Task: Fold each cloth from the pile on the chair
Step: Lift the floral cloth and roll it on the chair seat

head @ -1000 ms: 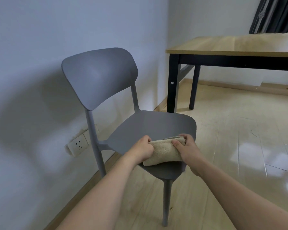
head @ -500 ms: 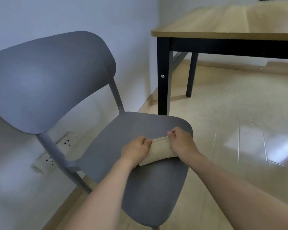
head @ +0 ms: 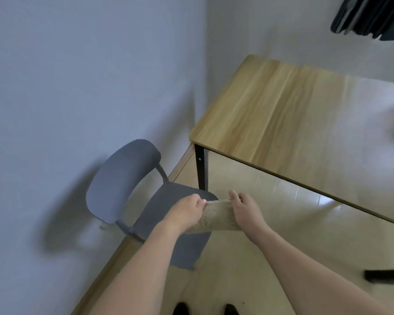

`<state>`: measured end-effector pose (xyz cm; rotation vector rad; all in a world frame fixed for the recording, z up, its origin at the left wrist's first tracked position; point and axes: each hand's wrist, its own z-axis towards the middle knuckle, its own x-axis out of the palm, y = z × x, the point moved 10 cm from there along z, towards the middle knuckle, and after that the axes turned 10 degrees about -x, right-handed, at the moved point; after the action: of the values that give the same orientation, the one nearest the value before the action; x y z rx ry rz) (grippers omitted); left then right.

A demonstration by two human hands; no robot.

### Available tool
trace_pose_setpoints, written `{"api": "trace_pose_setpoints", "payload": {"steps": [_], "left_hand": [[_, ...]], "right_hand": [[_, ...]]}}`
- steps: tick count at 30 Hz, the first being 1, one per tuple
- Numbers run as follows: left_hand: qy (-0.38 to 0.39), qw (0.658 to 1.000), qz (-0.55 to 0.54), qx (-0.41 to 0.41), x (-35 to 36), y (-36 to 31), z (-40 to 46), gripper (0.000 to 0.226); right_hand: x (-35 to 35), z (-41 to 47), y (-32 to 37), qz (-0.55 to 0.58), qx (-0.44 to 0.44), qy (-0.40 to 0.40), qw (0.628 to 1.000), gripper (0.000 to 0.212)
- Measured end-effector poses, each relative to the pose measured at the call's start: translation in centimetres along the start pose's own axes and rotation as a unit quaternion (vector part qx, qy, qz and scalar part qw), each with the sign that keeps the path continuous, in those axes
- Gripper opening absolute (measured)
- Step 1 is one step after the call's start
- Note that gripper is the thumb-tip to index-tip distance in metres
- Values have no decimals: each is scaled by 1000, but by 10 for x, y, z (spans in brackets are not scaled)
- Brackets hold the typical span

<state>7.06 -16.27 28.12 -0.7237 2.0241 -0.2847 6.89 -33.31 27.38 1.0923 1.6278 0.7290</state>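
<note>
A folded beige cloth (head: 215, 218) hangs in the air above the front right part of the grey chair (head: 164, 214). My left hand (head: 185, 212) grips its left top corner and my right hand (head: 245, 208) grips its right top corner. The cloth's lower edge droops between my wrists. No other cloth shows on the chair seat.
A wooden table (head: 293, 119) with black legs stands to the right, close to the chair's far corner. A grey wall runs along the left. Dark clothing (head: 371, 17) hangs at top right. A dark bar (head: 384, 275) lies on the floor at right; shoe tips (head: 205, 309) show below.
The cloth has been lifted off the chair seat, still held by both hands. The view has risen and now looks down on the chair and tabletop from higher up.
</note>
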Motion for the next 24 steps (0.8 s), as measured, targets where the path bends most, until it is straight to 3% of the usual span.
{"api": "trace_pose_setpoints", "payload": {"steps": [4, 10, 14, 24], "left_hand": [[-1, 1000, 0, -3, -20, -75, -44, 35], [-31, 997, -65, -16, 1, -177, -68, 38], [-31, 996, -80, -20, 29, -240, -73, 28], [-67, 997, -39, 8, 106, -423, -74, 26]], "right_hand": [[-72, -26, 12, 97, 44, 33, 994, 16], [-195, -2, 37, 84, -15, 48, 995, 27], [-265, 16, 44, 44, -32, 48, 997, 31], [-460, 57, -2, 7, -88, 38, 995, 31]]}}
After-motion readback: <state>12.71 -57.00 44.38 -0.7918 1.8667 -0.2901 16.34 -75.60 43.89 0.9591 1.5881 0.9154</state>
